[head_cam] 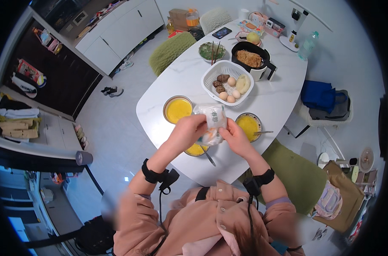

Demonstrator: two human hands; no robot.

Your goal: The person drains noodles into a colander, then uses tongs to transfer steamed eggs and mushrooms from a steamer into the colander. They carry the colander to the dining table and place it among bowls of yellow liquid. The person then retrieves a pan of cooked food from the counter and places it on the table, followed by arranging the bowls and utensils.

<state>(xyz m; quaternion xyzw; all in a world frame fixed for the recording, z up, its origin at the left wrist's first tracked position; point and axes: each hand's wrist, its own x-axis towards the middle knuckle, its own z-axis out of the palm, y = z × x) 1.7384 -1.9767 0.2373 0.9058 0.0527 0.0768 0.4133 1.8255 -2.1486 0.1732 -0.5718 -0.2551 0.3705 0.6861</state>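
Between my two hands is a white printed plastic packet (214, 123), held above the near part of the table. My left hand (190, 128) grips its left side and my right hand (234, 133) pinches its lower right side. Its contents cannot be made out. Bowls of yellow porridge-like food surround it: one bowl (178, 109) to the left, one bowl (249, 127) with a spoon to the right, and one bowl (196, 149) with a spoon, partly hidden below the packet. Behind it a white plastic basket (206, 84) holds eggs, taro-like roots and a pale piece of food.
Farther back stand a soup bowl (212, 52) with chopsticks across it and a black air-fryer drawer (266, 60) with browned food. A phone (222, 32), a plate with a yellow-green fruit (253, 38) and a plastic bottle (308, 46) lie beyond. Green-covered chairs flank the marble-patterned table (168, 78).
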